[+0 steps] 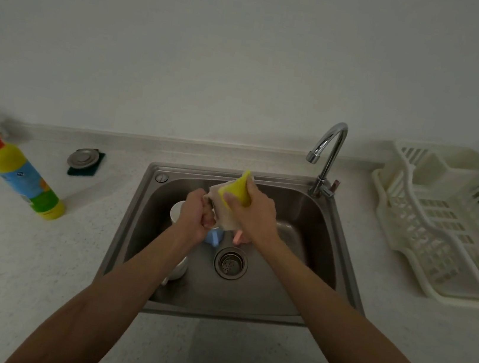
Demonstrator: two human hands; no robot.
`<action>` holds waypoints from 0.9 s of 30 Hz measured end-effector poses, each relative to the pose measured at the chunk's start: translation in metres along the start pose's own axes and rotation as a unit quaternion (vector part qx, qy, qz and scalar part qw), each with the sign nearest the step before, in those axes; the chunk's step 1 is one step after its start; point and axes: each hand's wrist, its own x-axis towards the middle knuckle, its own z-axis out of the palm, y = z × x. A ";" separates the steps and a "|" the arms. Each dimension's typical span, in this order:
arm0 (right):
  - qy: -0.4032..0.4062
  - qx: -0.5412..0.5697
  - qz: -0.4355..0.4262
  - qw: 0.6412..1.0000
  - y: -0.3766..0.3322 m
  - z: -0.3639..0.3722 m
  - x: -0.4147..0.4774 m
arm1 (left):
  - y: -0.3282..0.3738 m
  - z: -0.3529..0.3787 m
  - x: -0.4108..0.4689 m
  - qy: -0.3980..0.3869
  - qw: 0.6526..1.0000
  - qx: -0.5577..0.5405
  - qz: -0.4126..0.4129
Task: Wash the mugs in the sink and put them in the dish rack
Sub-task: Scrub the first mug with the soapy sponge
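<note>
Dim, flat light, wide-angle bending at edges, blurred bottle left.

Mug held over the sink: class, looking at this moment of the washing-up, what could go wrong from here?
1. The left hand grips the beige mug at one side while the right hand presses the sponge on it. A slip could drop it onto the blue mug below, chipping both.
2. The left forearm crosses over a white mug and may knock it.
</note>
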 end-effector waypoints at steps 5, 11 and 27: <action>0.050 -0.065 -0.107 0.991 0.033 0.023 -0.042 | 0.004 0.009 0.000 0.032 0.999 -0.022 0.024; 0.045 0.066 0.028 0.996 0.006 0.000 0.004 | 0.006 0.007 -0.001 0.022 0.998 0.044 0.029; -0.097 0.197 0.066 0.973 0.037 -0.022 -0.021 | 0.005 -0.007 -0.003 -0.037 0.998 0.058 -0.015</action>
